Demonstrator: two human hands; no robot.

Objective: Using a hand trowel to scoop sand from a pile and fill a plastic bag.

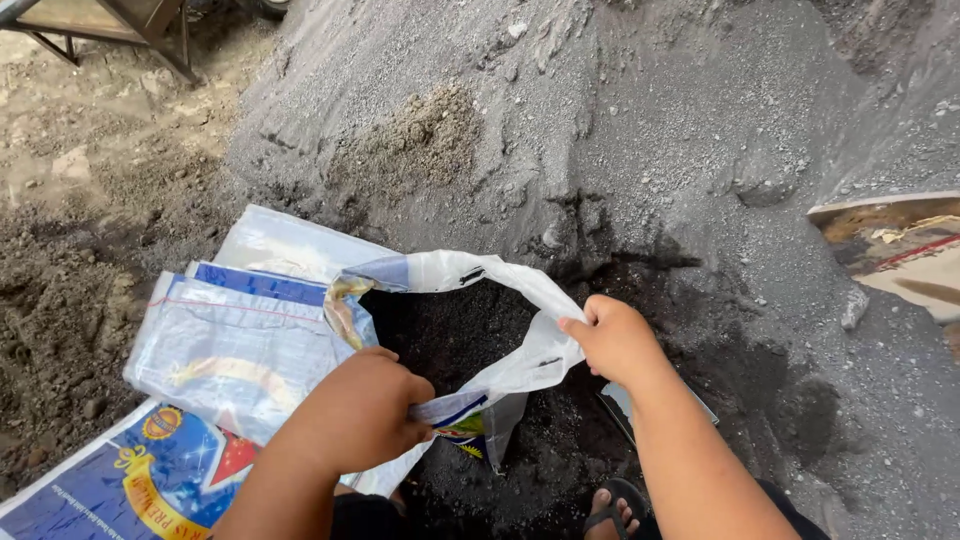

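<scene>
The mouth of the white woven sack (470, 300) is open, and above it the way in is free. Its near rim is taken by the left hand (365, 410) and its far right rim by the right hand (615, 340). Left of the sack, flat empty sacks (235, 345) cover the ground. Behind the sack the grey sand heap (620, 130) rises steeply. Near the sack's bottom edge a sandalled foot (612, 510) stands, perhaps touching it.

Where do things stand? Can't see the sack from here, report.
Left hand grip shut on woven sack rim, right hand likewise. Mouth held open, dark sand inside. Empty sacks flat at left, grey sand pile ahead.
</scene>
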